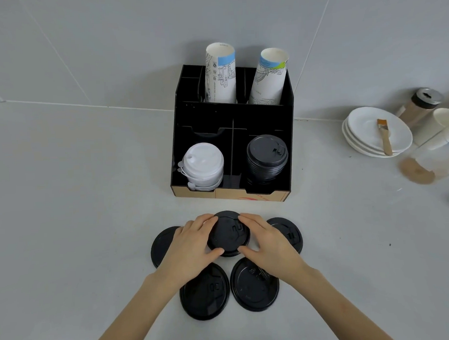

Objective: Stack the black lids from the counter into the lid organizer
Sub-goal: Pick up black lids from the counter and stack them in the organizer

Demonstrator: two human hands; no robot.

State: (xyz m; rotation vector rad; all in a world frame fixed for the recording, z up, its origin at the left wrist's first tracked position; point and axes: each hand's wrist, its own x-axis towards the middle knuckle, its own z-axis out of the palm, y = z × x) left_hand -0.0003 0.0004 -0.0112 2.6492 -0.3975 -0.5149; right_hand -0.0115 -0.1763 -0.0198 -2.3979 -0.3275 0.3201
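Several black lids lie on the grey counter in front of the black lid organizer. My left hand and my right hand both grip the middle black lid by its edges, thumbs near, fingers far. Other black lids lie at the left, right, near left and near right, partly under my wrists. In the organizer's front right compartment stands a stack of black lids; the front left holds white lids.
Two paper cup stacks stand in the organizer's rear slots. At the right are stacked white saucers with a brush, a shaker jar, a white cup and spilled brown powder. A tiled wall rises behind.
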